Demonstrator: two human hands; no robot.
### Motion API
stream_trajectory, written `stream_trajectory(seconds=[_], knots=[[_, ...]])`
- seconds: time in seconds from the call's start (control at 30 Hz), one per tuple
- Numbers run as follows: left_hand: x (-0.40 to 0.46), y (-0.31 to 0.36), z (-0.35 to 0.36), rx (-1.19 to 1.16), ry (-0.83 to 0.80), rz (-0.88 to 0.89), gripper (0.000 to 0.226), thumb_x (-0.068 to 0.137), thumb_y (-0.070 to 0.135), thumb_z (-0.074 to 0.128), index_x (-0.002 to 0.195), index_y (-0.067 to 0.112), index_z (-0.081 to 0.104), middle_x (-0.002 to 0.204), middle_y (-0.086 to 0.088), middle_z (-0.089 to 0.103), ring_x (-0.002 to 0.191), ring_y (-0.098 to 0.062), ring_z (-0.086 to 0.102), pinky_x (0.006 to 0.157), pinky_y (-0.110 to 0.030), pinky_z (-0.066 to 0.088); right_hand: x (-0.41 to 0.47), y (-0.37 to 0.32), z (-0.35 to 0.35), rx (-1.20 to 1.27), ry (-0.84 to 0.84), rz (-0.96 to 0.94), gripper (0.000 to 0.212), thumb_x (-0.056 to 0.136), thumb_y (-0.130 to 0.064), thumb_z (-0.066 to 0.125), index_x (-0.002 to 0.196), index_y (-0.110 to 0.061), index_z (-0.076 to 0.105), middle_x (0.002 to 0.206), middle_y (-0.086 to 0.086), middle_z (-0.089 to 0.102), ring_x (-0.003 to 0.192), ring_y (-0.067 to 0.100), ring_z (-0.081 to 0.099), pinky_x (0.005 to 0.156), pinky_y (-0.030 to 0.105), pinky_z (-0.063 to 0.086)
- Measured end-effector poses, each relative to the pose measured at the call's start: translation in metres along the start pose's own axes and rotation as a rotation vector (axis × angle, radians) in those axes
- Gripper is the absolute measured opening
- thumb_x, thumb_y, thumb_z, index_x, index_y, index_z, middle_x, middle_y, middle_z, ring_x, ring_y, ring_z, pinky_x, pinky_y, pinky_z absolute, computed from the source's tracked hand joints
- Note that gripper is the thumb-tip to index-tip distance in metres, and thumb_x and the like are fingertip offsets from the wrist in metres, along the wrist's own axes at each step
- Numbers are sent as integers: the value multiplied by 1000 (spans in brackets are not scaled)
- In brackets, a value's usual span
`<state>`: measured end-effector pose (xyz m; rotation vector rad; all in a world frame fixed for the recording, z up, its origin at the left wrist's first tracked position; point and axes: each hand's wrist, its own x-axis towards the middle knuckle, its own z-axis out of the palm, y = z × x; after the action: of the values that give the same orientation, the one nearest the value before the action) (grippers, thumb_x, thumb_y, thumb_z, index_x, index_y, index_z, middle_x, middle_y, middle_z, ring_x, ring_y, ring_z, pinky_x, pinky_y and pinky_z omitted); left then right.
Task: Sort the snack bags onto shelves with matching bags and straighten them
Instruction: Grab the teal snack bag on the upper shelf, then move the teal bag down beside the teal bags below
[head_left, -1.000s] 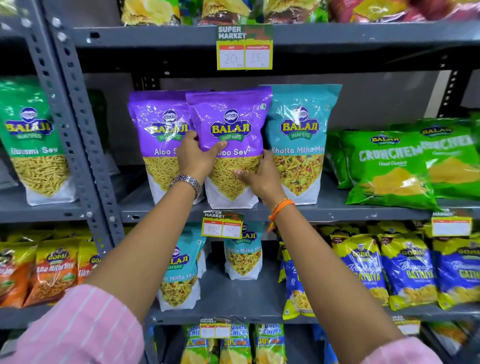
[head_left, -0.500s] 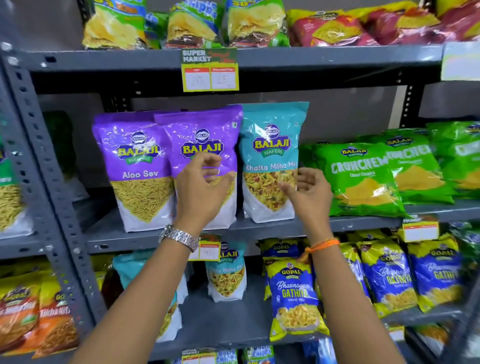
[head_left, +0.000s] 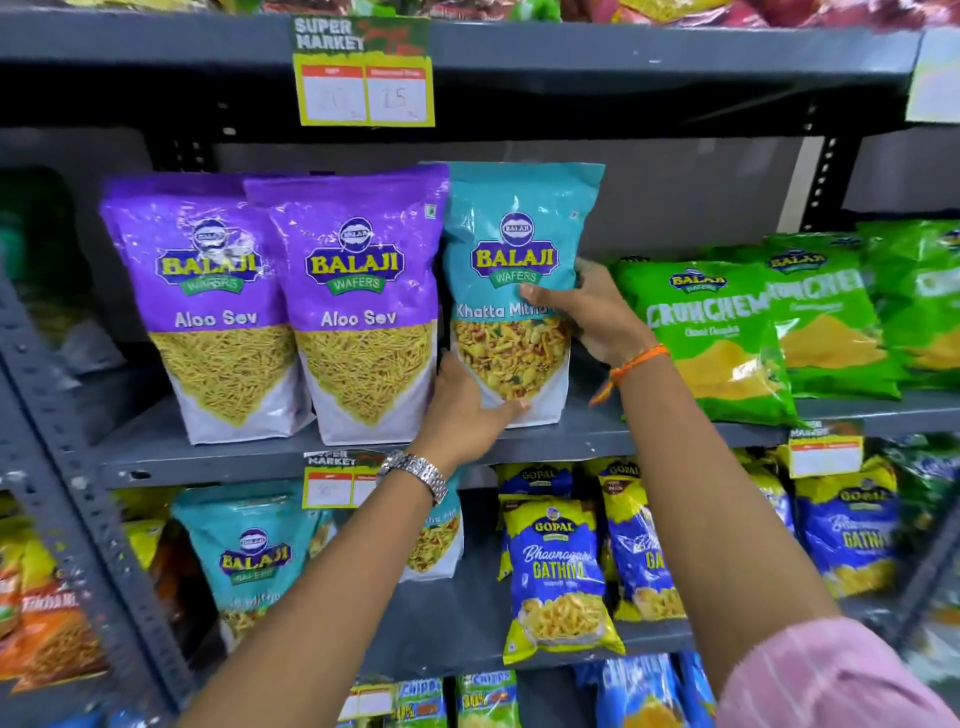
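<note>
- The teal Khatta Mitha bag (head_left: 519, 244) is glossy plastic film, with a clear window showing the mix.
- The 2 purple Aloo Sev bags (head_left: 358, 291) are the same shiny film, lightly creased, with white matt-looking bases.
- The green Crunchem packs (head_left: 711, 332) are crinkled, reflective plastic.
- The shelf (head_left: 218, 457) is grey painted metal, matt and scuffed, on perforated uprights.
- The price tag (head_left: 363, 78) looks like paper.
- The wristwatch (head_left: 418, 473) has a polished metal link band.
- The sleeve (head_left: 831, 680) is pink striped cloth.
</note>
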<state>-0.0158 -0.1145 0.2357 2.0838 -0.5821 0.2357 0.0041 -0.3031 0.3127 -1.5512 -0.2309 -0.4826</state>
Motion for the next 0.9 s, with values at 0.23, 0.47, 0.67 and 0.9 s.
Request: stream_trajectory(seconds=[0.23, 0.47, 0.67, 0.9], knots=[[20, -3, 22, -135, 139, -45, 87, 70, 25, 94, 133, 4, 38, 140, -12, 58, 130, -27, 58, 105, -32, 47, -8, 0, -12, -5, 116, -24, 49, 70, -1, 86, 116, 0, 67, 114, 15, 76, 103, 27, 75, 87, 38, 61], [17, 9, 32, -104, 169, 10, 109, 50, 47, 100, 137, 11, 45, 136, -7, 66, 124, -27, 65, 101, -40, 55, -36, -21, -32, -37, 196, -53, 38, 70, 6, 83, 105, -4, 70, 89, -1, 80, 84, 14, 77, 72, 25, 61], [-18, 21, 21, -171, 168, 60, 103, 37, 55, 100, 124, 21, 57, 113, 10, 72, 103, -12, 70, 85, -28, 57, -87, -50, -33, -36, 226, -119, 45, 68, 2, 86, 109, -4, 70, 98, 5, 80, 92, 20, 78, 75, 28, 61], [-99, -14, -7, -164, 24, 21, 94, 31, 55, 101, 111, 29, 58, 106, 14, 76, 101, -4, 73, 89, -38, 63, -170, -33, 2, -68, 182, -106, 65, 58, -11, 91, 117, -10, 63, 101, 4, 80, 94, 22, 78, 77, 35, 64]])
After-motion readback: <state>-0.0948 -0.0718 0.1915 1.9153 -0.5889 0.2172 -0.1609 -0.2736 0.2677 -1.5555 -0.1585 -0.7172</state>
